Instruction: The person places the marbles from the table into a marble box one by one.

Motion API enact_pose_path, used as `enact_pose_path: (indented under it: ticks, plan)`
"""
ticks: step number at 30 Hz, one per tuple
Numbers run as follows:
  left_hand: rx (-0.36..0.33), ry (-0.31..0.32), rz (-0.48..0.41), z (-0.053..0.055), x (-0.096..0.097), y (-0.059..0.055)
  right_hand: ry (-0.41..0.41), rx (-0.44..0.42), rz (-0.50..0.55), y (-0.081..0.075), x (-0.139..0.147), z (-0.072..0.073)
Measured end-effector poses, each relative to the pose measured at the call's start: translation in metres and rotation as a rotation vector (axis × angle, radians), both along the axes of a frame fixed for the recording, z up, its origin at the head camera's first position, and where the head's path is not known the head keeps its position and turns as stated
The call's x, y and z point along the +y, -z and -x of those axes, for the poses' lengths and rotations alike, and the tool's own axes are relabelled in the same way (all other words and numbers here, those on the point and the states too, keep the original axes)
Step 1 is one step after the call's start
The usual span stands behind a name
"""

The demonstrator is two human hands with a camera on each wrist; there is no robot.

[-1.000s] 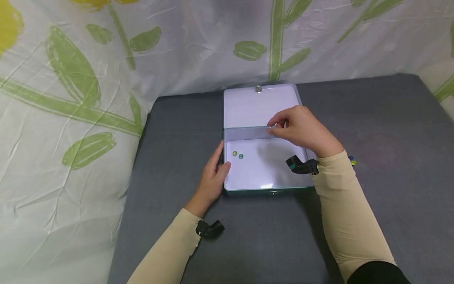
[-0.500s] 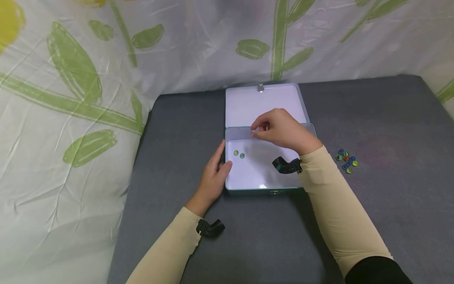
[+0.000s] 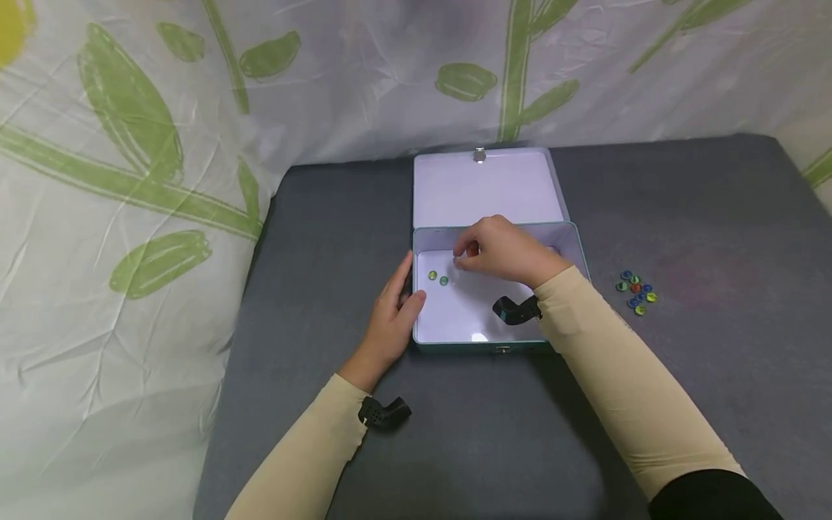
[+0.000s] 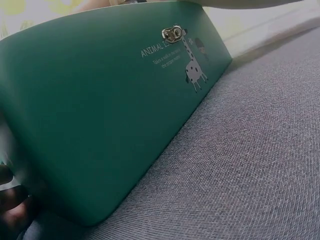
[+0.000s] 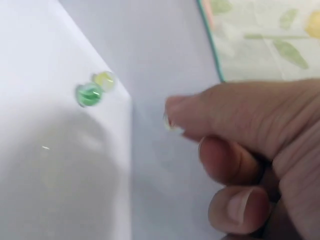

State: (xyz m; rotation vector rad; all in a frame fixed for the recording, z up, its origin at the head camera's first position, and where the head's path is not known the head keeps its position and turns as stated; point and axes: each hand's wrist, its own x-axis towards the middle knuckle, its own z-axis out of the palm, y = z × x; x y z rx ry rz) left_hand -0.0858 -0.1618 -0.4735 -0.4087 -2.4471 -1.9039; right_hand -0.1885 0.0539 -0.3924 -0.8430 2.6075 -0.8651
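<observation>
An open metal box (image 3: 500, 348), green outside and white inside, stands on the grey table. My left hand (image 3: 383, 325) rests against its left side, fingers straight along the outer wall and thumb over the rim. Inside the box, my right hand (image 3: 497, 249) pinches a small marble (image 5: 169, 121) between thumb and fingertips, above the floor; the fingers mostly hide it. A yellow-green marble (image 3: 432, 275) and a green marble (image 3: 444, 281) lie on the box floor near the left wall, left of the right hand.
Several coloured marbles (image 3: 635, 289) lie loose on the table right of the box. The box's lid (image 3: 487, 188) is folded back behind it. A patterned curtain (image 3: 364, 94) hangs along the table's far and left edges.
My right hand has moved left and a little lower over the box with the pinched marble, uncovering the loose marbles on the right. The left hand has stayed at the box's side.
</observation>
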Motion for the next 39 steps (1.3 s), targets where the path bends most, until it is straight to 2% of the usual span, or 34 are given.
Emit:
enact_pose_path:
  ticks: [11,17,23,25,32,39]
  plan:
    - [0.022,-0.01,0.017,0.003,0.002,-0.002,-0.026,-0.054,-0.06,0.011,-0.004,0.0]
    - [-0.005,-0.024,0.038,0.001,0.003,-0.001,-0.061,-0.05,-0.081,0.02,-0.005,-0.002]
    - [-0.031,-0.026,0.012,-0.001,0.003,-0.001,-0.091,-0.074,-0.094,0.027,-0.008,-0.002]
    - [-0.035,-0.03,0.01,-0.002,0.003,-0.005,-0.104,-0.082,-0.096,0.028,-0.01,-0.002]
    - [-0.041,-0.02,0.037,-0.013,0.005,-0.038,-0.112,-0.117,-0.106,0.029,-0.013,-0.002]
    - [-0.043,-0.033,0.043,-0.013,0.007,-0.043,-0.104,-0.121,-0.1,0.025,-0.014,-0.002]
